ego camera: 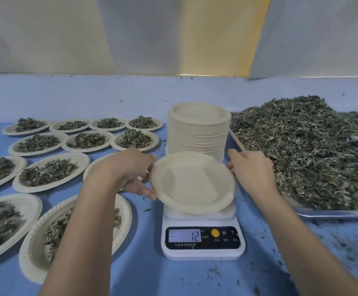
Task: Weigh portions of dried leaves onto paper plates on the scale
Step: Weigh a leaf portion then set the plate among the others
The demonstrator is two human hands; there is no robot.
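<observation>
Paper plate point(192, 181) held by hands point(131, 174) point(252, 171) over scale point(202, 249)

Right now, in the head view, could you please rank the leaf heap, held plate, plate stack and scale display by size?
1. leaf heap
2. held plate and plate stack: close; the plate is nearer, so unranked
3. scale display

An empty paper plate point(192, 181), pale with a ribbed rim, tilts at frame centre over the white scale point(202, 251), whose display shows 12. A stack of plates point(198, 129) stands behind it. Dried leaves point(312, 150) are heaped at right, and filled plates point(49, 171) spread across the left.
</observation>
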